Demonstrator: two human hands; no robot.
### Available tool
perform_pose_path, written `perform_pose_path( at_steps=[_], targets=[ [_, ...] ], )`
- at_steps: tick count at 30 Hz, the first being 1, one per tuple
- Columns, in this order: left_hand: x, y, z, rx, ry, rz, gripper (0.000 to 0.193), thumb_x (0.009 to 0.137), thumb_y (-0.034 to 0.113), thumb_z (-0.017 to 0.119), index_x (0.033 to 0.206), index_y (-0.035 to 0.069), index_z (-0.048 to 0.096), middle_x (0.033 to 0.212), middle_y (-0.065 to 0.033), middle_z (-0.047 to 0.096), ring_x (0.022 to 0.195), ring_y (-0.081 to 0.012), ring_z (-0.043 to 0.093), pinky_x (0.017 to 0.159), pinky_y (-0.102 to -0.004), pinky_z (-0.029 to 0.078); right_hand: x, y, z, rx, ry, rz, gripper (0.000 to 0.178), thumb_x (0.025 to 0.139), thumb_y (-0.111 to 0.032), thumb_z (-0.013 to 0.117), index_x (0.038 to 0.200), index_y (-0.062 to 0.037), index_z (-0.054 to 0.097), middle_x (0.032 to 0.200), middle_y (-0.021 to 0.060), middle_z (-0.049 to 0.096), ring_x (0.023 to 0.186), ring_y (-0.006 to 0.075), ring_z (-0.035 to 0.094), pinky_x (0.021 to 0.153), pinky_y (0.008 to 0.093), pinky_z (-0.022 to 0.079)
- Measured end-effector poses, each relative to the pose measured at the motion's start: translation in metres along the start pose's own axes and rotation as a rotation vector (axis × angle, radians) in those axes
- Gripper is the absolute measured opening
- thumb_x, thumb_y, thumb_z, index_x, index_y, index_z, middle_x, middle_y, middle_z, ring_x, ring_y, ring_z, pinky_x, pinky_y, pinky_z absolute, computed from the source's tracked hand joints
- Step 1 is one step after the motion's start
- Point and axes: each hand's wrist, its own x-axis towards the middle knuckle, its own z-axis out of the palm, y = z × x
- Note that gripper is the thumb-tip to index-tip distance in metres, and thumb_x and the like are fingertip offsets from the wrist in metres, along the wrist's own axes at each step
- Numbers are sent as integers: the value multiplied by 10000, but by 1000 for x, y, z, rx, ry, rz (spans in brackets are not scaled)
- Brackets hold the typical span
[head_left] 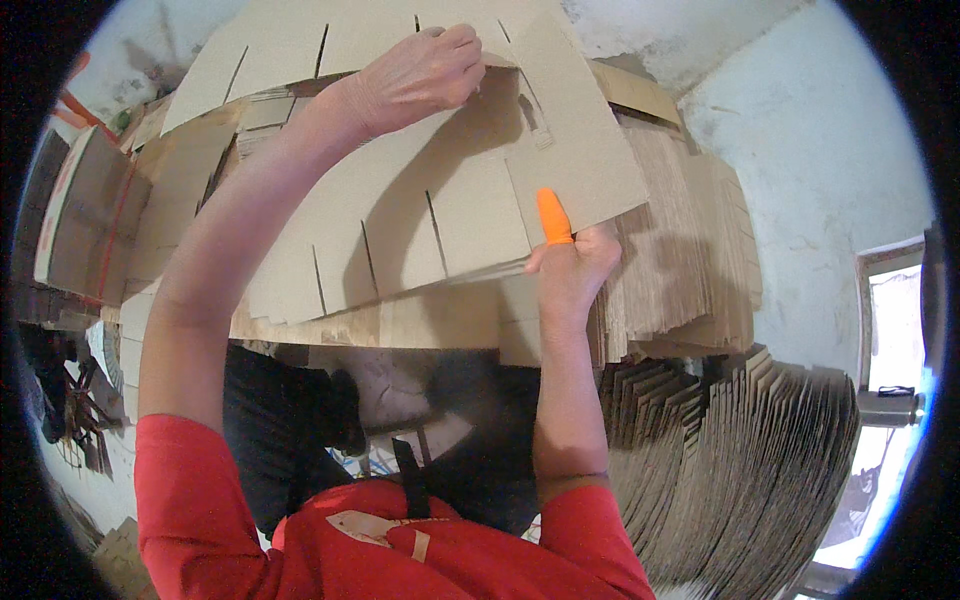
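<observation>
Your right hand [585, 255] is closed on the lower right edge of a slotted cardboard sheet [580, 130], thumb on the upper face in an orange finger cover [552, 212], other fingers mostly hidden behind. Your left hand [430, 75] sits farther up and to the left, over the board, fingers curled in to a loose fist; cannot tell whether it has the sheet's edge in it. The sheet lies in front of you, at the top of the view, spreading beneath and beyond your left hand. Under it, more slotted board [410, 235], cuts running in from the near edge, a forearm shadow across it. Just right of your right hand, a layered cardboard stack [655, 265]. Lower right, a long row of thin cardboard pieces [760, 470] packed on edge. Far left, a strapped bundle [85, 220]. Pale wall [835, 200] to the right.
</observation>
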Motion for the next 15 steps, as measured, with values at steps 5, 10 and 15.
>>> perform_pose_path(
  at_steps=[5, 10, 15],
  targets=[
    [-9, 9, -15, -93, 98, 104, 112, 707, 108, 629, 759, 27, 573, 833, -69, 519, 884, -198, 537, 735, -291, 524, -4, 0, 0, -3, -56, 12, 225, 867, -144, 703, 741, 41, 671, 532, 2, 534, 457, 76, 461, 416, 297, 348],
    [-19, 33, -36, -152, 122, 85, 136, 666, 124, 614, 734, 27, 547, 814, -81, 510, 846, -211, 529, 699, -299, 519, -4, 0, 0, -210, -103, -71, 216, 861, -152, 693, 767, 40, 661, 520, 66, 545, 438, 140, 496, 444, 328, 395],
    [-29, 40, -74, -212, 194, -2, 139, 662, 123, 608, 728, 20, 542, 785, -80, 511, 821, -216, 528, 663, -302, 509, -16, 3, 8, -363, 4, -264, 107, 776, 106, 578, 787, 6, 543, 610, 108, 595, 476, 155, 581, 450, 288, 436]
  ],
)
